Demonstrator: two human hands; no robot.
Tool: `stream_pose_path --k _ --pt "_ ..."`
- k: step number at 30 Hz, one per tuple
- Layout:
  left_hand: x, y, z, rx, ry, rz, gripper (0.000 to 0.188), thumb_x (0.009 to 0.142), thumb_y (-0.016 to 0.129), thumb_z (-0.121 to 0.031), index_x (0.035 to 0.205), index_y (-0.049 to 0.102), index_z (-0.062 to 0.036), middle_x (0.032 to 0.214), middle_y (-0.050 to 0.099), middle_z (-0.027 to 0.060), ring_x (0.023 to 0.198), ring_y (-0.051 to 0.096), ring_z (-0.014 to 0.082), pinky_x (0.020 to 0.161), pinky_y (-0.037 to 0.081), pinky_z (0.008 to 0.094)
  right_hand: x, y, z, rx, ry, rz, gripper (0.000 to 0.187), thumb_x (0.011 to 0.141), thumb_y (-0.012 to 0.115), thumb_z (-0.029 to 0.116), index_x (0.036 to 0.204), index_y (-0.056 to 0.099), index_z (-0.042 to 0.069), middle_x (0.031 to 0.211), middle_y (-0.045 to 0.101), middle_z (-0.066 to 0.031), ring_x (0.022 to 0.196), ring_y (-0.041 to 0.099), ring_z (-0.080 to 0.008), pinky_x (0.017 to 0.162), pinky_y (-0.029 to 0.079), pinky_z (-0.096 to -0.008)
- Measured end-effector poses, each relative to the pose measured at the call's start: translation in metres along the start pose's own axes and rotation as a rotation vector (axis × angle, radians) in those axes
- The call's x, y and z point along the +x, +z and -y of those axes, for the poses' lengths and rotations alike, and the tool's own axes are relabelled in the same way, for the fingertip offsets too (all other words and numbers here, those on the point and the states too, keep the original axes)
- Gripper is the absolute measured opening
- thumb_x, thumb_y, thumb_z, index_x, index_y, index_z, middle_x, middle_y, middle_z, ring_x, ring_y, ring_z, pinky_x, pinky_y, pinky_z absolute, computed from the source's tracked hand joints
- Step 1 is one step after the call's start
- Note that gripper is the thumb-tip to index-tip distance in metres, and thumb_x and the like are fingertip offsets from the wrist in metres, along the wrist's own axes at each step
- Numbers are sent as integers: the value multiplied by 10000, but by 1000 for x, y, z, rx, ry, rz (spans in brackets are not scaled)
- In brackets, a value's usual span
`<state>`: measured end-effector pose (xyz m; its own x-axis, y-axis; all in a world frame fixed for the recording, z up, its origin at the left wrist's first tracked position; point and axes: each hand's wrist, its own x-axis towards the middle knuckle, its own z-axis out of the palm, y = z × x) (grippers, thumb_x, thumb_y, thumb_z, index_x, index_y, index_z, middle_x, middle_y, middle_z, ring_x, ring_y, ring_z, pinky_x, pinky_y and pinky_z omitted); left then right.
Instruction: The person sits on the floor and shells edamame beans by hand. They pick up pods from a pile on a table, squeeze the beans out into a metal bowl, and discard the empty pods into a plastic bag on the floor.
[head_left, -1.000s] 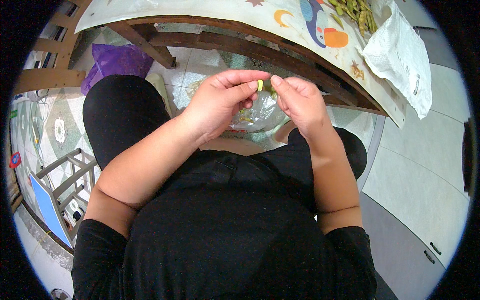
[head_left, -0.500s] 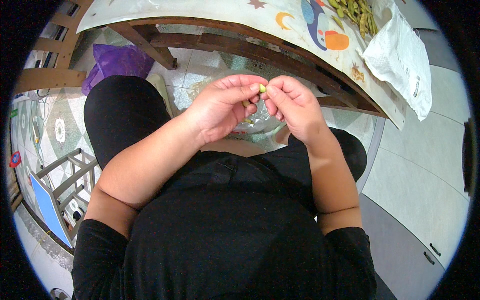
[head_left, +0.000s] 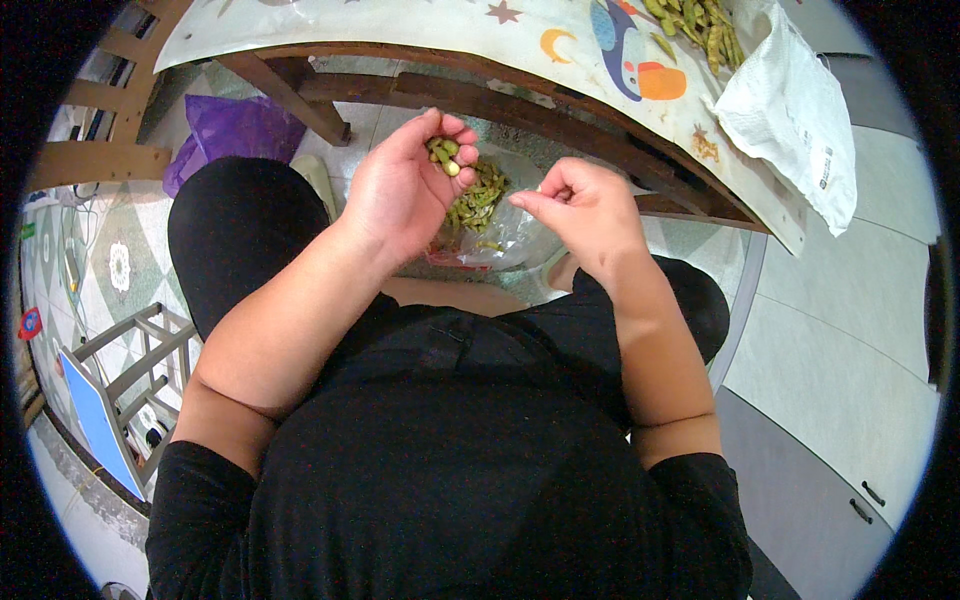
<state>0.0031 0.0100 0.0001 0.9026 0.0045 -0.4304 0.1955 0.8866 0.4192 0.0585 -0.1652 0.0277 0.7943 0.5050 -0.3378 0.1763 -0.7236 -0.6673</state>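
My left hand is turned palm up with its fingers curled around several green soybeans. Over to its right, my right hand has thumb and fingers drawn together; whatever might be between them is hidden. Below both hands, a clear plastic bag lies open on the floor between my feet. Green and yellowish soybean pods lie in it, partly covered by my left hand.
A table with a printed cover runs across ahead. At its right end are a pile of soybean pods and a white woven bag. A purple bag sits on the floor, left; a blue-topped stool lies lower left.
My hands, close together at a small green piece before, have parted. The left moved up and left, now showing the beans in its palm. The right shifted slightly, uncovering the bag of pods.
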Motion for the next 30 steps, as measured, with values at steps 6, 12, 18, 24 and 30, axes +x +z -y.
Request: stream_pose_path --k 6,12,18,24,30 --pt "1 -2 6 19 -77 -96 287 851 417 -281 614 408 -119 722 474 20 639 439 144 592 363 261 -3 4 1 -44 -317 -146 113 691 624 96 693 535 26 651 488 -40 557 470 -133 520 399 -243" --pt "-1 4 3 78 -195 -80 298 847 420 -306 609 372 -133 592 370 -15 557 369 120 519 310 249 -11 1 13 -151 -325 -220 201 710 612 135 567 510 37 583 464 -77 506 456 -225 476 378 -309" --pt "-7 9 2 221 -117 -46 186 860 421 -227 984 477 -100 572 359 -42 482 314 54 427 254 194 -15 -35 32 -215 -473 -356 196 698 597 131 574 478 36 559 461 -98 524 497 -259 468 391 -348" --pt "-3 12 9 223 -67 -39 176 843 438 -120 990 497 -43 703 474 -21 570 409 66 495 327 190 29 -94 51 -280 -370 -676 91 734 561 81 795 579 15 711 523 -68 631 507 -155 605 407 -240" --pt "-2 7 7 202 -42 21 185 820 518 -228 869 555 -54 635 439 -33 557 380 68 497 311 198 91 -119 44 -682 -340 -780 173 745 539 200 826 598 59 824 544 -93 725 528 -256 654 422 -317"
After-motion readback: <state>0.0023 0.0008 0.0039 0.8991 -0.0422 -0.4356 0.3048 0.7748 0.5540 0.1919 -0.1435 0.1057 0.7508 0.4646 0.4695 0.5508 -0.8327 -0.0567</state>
